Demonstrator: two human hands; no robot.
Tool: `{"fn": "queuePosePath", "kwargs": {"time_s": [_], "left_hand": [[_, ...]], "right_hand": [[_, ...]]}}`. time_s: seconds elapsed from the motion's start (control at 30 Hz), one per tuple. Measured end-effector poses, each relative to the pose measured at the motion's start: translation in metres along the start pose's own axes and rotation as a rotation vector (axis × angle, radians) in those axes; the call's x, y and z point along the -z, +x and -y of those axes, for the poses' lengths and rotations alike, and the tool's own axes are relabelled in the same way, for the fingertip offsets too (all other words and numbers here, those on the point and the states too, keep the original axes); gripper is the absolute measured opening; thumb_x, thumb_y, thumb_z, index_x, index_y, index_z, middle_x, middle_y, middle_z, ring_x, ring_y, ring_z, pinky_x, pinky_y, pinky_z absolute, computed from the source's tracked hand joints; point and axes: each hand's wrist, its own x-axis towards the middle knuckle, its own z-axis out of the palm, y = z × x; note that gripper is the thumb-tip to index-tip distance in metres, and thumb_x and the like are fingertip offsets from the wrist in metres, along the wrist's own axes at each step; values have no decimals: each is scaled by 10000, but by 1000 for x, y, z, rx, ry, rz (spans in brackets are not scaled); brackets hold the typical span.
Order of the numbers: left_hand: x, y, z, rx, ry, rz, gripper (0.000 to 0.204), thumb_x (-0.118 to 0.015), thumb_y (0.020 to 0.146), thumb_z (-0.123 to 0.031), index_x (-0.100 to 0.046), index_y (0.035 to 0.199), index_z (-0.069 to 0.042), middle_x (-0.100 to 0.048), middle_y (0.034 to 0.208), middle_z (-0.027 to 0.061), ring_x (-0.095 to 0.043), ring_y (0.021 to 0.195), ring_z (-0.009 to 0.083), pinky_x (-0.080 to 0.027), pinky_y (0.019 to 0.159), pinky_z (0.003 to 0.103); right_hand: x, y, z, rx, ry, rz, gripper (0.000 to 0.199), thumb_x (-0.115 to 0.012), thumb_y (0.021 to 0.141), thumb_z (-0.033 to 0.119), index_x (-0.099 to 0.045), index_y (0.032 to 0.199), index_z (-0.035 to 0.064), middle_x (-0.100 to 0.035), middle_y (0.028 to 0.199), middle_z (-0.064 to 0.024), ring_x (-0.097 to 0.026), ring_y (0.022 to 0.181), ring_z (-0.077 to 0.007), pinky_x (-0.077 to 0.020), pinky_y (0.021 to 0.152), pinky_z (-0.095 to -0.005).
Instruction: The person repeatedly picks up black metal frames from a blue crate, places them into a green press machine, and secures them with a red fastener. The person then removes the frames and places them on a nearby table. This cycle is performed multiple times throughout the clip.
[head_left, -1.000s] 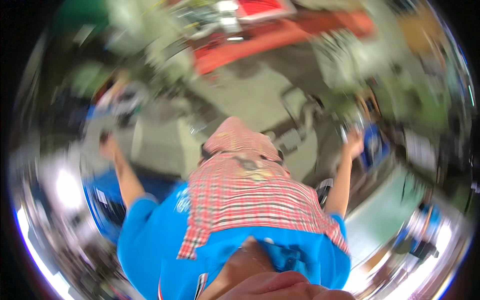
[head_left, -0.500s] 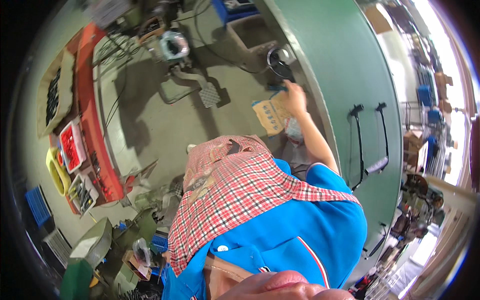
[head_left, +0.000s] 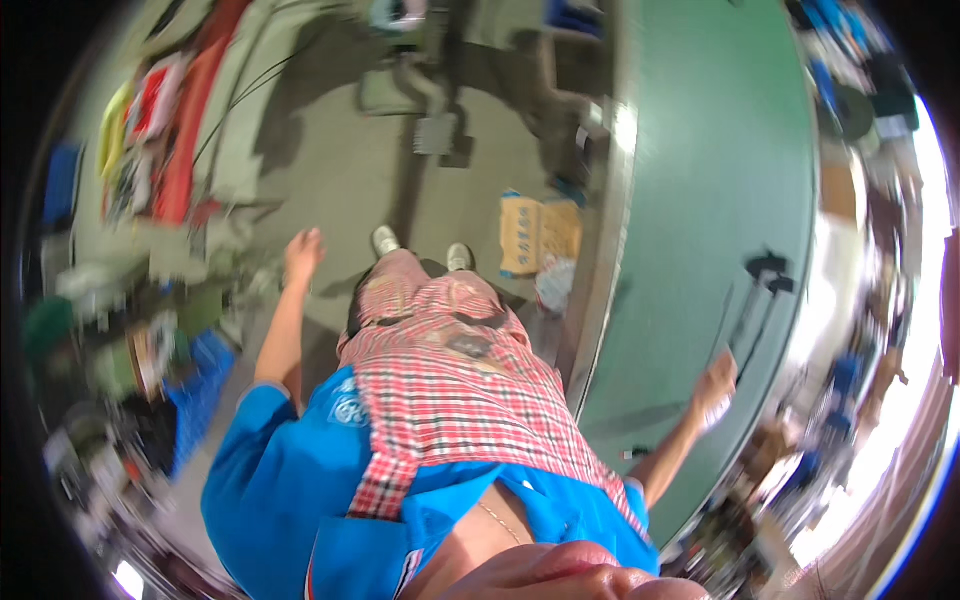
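My left hand (head_left: 303, 255) hangs out over the floor at my left side, fingers loosely bent and a little blurred, with nothing seen in it. At my right, above the green tabletop (head_left: 690, 180), my right hand (head_left: 716, 382) is closed on thin black rods (head_left: 757, 315). They run away from the fingers and end in dark, wider blocks (head_left: 770, 265). Something white (head_left: 716, 412) shows beside the wrist; blur hides what it is. Grey streaks like shadows lie on the tabletop near the rods.
Flattened brown cardboard (head_left: 540, 236) and a clear plastic bag (head_left: 555, 285) lie on the floor beside the table edge. Ahead stands a metal foot pedal (head_left: 434, 134). A red rail (head_left: 200, 110) with bins runs along the left. Cluttered equipment and a blue sheet (head_left: 200, 390) are at lower left.
My right hand has left the floor area by the cardboard and is over the tabletop, where the rods now sit closer together. My left hand has come into view. The whole view has turned.
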Motion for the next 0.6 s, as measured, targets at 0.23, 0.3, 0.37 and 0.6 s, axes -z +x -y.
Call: {"fn": "queuePosePath", "kwargs": {"time_s": [0.23,0.3,0.37,0.6], "left_hand": [[-30,-99,45,-81,138,2,347,-568,947,-336,-665,1056,-22,-688,903,173,-674,682,261,-532,686,388],[-22,-144,70,-126,264,-99,344,-554,921,-355,-680,1026,-52,-686,982,182,-651,907,369,-508,801,453],[-9,-190,104,-157,170,-231,328,-561,896,-331,-688,1037,-64,-685,995,185,-644,945,370,-500,843,451],[58,-353,246,352,-44,-724,303,-555,892,-308,-692,1042,-83,-689,991,174,-644,941,374,-505,842,471]], "right_hand": [[161,70,221,559,394,234,402,-430,1014,325,-478,752,25,-415,551,-68,-374,477,-179,-283,456,-351],[154,63,291,893,452,361,442,-433,1006,381,-471,765,13,-411,553,-103,-387,462,-224,-280,450,-378],[144,55,346,1116,472,478,477,-430,1000,430,-468,765,17,-396,538,-123,-387,446,-253,-279,445,-395],[82,-102,542,1537,592,870,443,-457,1014,383,-469,799,-4,-350,559,18,-310,510,-87,-224,440,-302]]}}
